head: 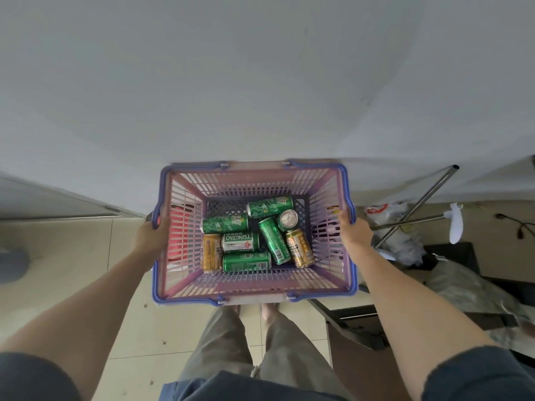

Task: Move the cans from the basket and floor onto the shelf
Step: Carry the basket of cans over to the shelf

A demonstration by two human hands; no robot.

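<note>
1. Here the fingers of the left hand [152, 233] and the right hand [351, 231] are clenched over opposite rims of the basket [254, 293], apparently so its weight stays balanced between them.
2. Inside, green cans [273, 240] and gold cans [299, 248] lie jumbled on the basket's bottom, one standing upright [288, 219].
3. The basket sits against a white wall [260, 82] above the tiled floor [139, 328]; no shelf is visible.
</note>
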